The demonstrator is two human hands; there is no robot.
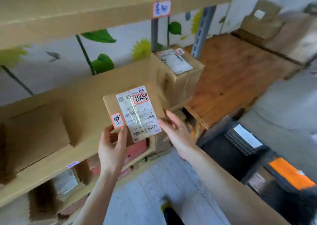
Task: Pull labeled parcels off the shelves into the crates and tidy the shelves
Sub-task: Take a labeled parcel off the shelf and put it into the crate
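A small cardboard parcel (111,104) with a white shipping label and two red-edged handwritten stickers is held in front of the middle shelf (51,163). My left hand (111,147) grips its lower left corner, thumb beside one sticker. My right hand (175,128) holds its lower right edge. A second labeled parcel (181,67) stands on the same shelf, behind and to the right. A black crate (223,149) sits on the floor at the right, below my right forearm.
Plain cardboard boxes (37,135) sit on the middle shelf at left. More parcels fill the lower shelf (66,182). A wooden shelf board (231,80) extends at right with boxes (264,20) at its back. An orange-topped item (289,173) lies near the crate. Grey plank floor lies below.
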